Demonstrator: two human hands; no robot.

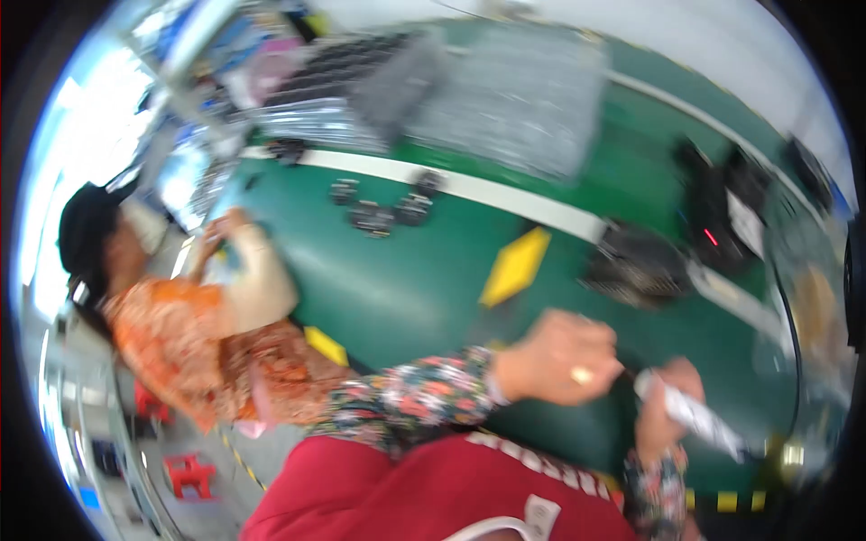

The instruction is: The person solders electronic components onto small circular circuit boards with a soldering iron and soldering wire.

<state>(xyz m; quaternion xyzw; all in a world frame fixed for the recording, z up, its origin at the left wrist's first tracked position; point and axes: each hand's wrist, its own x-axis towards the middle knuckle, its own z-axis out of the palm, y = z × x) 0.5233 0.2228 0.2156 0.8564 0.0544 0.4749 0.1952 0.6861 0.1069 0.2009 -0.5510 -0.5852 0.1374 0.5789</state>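
Over the right part of the green work table [379, 293], my left hand [564, 356] is closed, its fingers curled inward. Whatever those fingers hold, if anything, is hidden and smeared by motion. Close to its right, my right hand [666, 410] is wrapped round a white, rod-shaped tool that looks like an electric screwdriver [704, 424]. The tool lies slanted, its upper end toward my left hand and its dark lower end pointing down to the right. A small dark piece shows between the tool's upper end and my left hand; I cannot tell what it is.
Several small black parts [372, 218] sit on the table's left half. Behind the white line lie dark trays [352, 72] and clear plastic sheeting [514, 99]. A black mesh object [636, 263] and black devices [722, 212] stand at right. A co-worker in orange [180, 334] sits at left.
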